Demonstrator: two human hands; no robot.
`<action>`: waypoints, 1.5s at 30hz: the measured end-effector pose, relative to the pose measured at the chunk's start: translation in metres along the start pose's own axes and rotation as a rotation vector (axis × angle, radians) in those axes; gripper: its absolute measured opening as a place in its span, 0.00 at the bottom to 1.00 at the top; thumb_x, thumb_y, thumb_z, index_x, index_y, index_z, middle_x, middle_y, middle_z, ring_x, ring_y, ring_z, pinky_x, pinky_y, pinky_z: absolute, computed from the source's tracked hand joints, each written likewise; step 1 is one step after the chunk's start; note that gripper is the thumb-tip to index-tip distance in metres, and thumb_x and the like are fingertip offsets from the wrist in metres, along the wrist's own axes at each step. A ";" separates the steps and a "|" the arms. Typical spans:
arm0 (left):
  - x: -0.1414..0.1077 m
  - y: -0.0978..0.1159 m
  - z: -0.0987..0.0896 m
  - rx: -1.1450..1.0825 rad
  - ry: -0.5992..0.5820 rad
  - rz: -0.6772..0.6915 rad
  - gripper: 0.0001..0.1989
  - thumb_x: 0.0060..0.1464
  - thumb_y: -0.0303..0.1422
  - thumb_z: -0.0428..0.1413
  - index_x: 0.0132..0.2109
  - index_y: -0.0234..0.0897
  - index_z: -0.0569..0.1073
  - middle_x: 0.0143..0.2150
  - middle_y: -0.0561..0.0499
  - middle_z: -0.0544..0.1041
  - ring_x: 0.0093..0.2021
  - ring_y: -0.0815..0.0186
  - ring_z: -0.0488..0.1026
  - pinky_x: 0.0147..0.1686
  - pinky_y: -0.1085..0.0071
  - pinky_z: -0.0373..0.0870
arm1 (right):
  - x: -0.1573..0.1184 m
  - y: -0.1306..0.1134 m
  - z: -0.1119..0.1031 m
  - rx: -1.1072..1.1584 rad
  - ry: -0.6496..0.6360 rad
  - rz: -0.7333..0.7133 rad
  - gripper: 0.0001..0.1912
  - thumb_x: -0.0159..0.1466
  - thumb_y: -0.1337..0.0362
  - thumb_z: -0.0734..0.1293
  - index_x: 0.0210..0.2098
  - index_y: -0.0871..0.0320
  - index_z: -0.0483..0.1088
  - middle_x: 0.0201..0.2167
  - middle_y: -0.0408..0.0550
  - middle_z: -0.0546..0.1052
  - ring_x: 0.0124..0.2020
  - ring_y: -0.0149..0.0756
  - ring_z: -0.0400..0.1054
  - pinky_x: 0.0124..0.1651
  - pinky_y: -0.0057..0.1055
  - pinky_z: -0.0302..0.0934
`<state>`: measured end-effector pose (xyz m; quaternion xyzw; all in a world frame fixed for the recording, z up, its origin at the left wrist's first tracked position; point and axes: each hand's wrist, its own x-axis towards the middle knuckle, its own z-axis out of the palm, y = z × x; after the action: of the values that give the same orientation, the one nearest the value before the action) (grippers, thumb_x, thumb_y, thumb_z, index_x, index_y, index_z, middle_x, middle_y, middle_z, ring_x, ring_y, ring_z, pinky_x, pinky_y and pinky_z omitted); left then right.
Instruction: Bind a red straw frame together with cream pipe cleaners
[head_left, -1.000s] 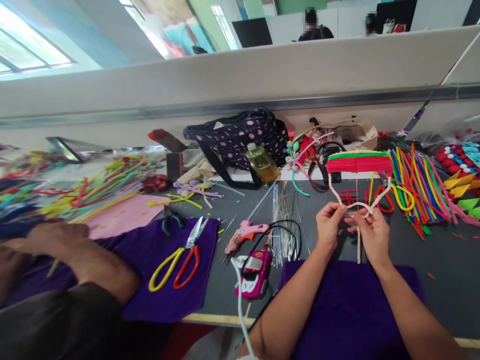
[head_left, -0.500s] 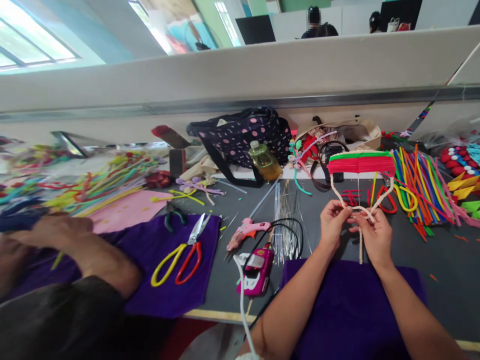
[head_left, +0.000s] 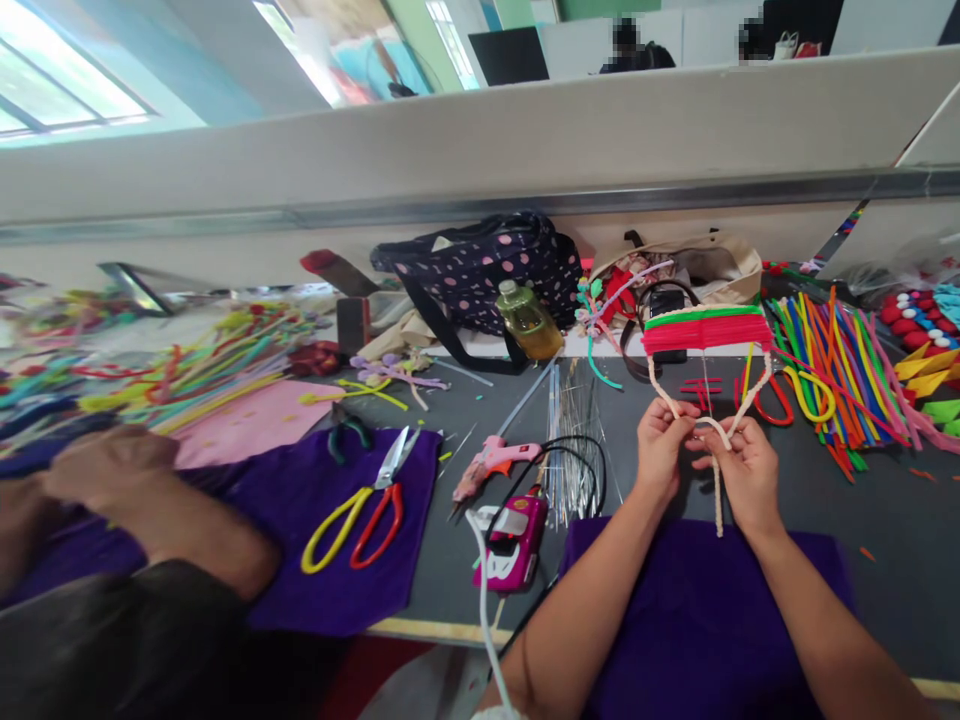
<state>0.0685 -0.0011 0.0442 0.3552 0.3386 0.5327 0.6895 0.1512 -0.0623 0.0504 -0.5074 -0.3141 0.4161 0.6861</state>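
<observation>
A piece made of red and green pipe cleaners (head_left: pixel 706 334) hangs upright beyond my hands, its rows packed into a flat band. From its two ends a cream pipe cleaner (head_left: pixel 751 396) runs down and crosses between my fingers, with one loose end dangling below. My left hand (head_left: pixel 663 448) pinches the cream pipe cleaner on the left of the crossing. At the right of the crossing my right hand (head_left: pixel 748 472) has thumb and fingers closed on it. A thin wire drops from the middle of the band. Below lies a purple cloth (head_left: pixel 705 610).
To the left are a pink glue gun (head_left: pixel 495 458), a magenta device (head_left: pixel 517 545), thin wires (head_left: pixel 574 450) and yellow-red scissors (head_left: pixel 379 505). Coloured pipe cleaners (head_left: pixel 840 370) lie right. A bottle (head_left: pixel 529 322) and dotted bag (head_left: pixel 487 270) stand behind. A co-worker's arm (head_left: pixel 187 520) is far left.
The red and green band has shifted a little to the left and tilted slightly. My hands have moved slightly left with the cream pipe cleaner still pinched. The co-worker's hands have moved a little.
</observation>
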 end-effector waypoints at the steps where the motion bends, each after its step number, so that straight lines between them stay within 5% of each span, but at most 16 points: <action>1: 0.000 0.001 0.000 -0.024 -0.033 -0.011 0.09 0.41 0.29 0.62 0.31 0.35 0.69 0.31 0.52 0.73 0.26 0.74 0.66 0.26 0.76 0.62 | 0.001 0.001 -0.001 0.020 0.001 0.008 0.15 0.56 0.57 0.72 0.35 0.56 0.64 0.31 0.45 0.79 0.31 0.38 0.77 0.26 0.29 0.73; 8: 0.000 0.011 -0.004 -0.030 -0.261 -0.017 0.13 0.48 0.33 0.60 0.35 0.37 0.63 0.30 0.52 0.76 0.27 0.71 0.70 0.30 0.74 0.65 | 0.004 0.002 -0.005 0.144 -0.028 0.089 0.17 0.53 0.60 0.74 0.36 0.57 0.65 0.32 0.46 0.80 0.30 0.39 0.77 0.24 0.28 0.72; 16: 0.001 0.019 -0.010 0.036 -0.367 0.087 0.12 0.49 0.32 0.61 0.37 0.37 0.64 0.34 0.50 0.76 0.32 0.68 0.72 0.36 0.70 0.67 | 0.005 -0.009 -0.007 0.220 -0.027 0.175 0.18 0.51 0.61 0.75 0.36 0.57 0.65 0.28 0.45 0.80 0.27 0.37 0.77 0.21 0.25 0.70; 26: 0.001 0.009 -0.002 0.089 -0.123 0.144 0.16 0.41 0.28 0.63 0.31 0.37 0.61 0.28 0.58 0.66 0.24 0.76 0.62 0.25 0.78 0.60 | 0.003 -0.003 -0.004 0.110 -0.056 0.100 0.17 0.54 0.59 0.74 0.36 0.57 0.65 0.29 0.44 0.79 0.28 0.37 0.77 0.23 0.26 0.71; 32: -0.002 0.008 0.001 0.065 -0.039 0.090 0.14 0.41 0.25 0.57 0.31 0.38 0.58 0.32 0.56 0.71 0.23 0.76 0.63 0.22 0.78 0.59 | 0.001 -0.001 -0.002 0.031 -0.049 0.056 0.17 0.54 0.57 0.73 0.37 0.57 0.64 0.29 0.45 0.79 0.28 0.37 0.77 0.23 0.27 0.72; 39: 0.000 0.009 -0.006 0.072 -0.191 0.098 0.11 0.44 0.24 0.56 0.33 0.38 0.60 0.25 0.55 0.73 0.22 0.73 0.66 0.24 0.77 0.62 | 0.000 -0.001 -0.003 0.028 -0.026 0.040 0.17 0.55 0.58 0.72 0.38 0.57 0.64 0.29 0.45 0.79 0.26 0.37 0.76 0.23 0.28 0.72; 45: 0.003 0.018 -0.015 0.099 -0.377 0.040 0.17 0.46 0.31 0.60 0.44 0.36 0.66 0.34 0.49 0.77 0.31 0.67 0.73 0.34 0.70 0.68 | 0.005 -0.003 -0.008 0.070 0.025 0.000 0.16 0.55 0.61 0.73 0.38 0.57 0.65 0.29 0.45 0.79 0.25 0.35 0.76 0.22 0.27 0.71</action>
<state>0.0480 0.0072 0.0514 0.4886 0.2222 0.4530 0.7118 0.1612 -0.0618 0.0515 -0.4881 -0.2910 0.4205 0.7073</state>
